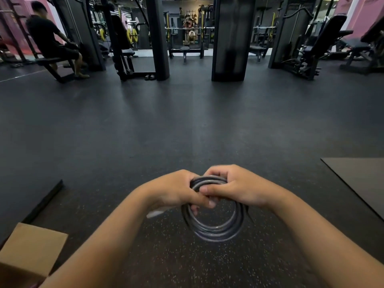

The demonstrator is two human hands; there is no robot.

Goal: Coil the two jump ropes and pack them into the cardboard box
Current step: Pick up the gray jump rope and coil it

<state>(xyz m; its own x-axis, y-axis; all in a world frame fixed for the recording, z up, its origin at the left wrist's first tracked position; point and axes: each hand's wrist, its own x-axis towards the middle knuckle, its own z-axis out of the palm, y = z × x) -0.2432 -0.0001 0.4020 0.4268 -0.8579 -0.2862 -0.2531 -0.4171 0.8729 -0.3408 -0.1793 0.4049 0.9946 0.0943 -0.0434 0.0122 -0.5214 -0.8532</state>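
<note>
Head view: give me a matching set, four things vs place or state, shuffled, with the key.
Things
1. dark coiled jump rope
2. brown cardboard box
3. flat black floor mat
4. seated person in black

Places or states
A. bottom left corner
B. gripped by the left hand and right hand
C. far left, on a bench
D. right edge, on the floor

Pairs: 1-B, 2-A, 3-D, 4-C

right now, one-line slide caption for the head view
Both hands, left and right, grip a coiled jump rope above the gym floor.
</note>
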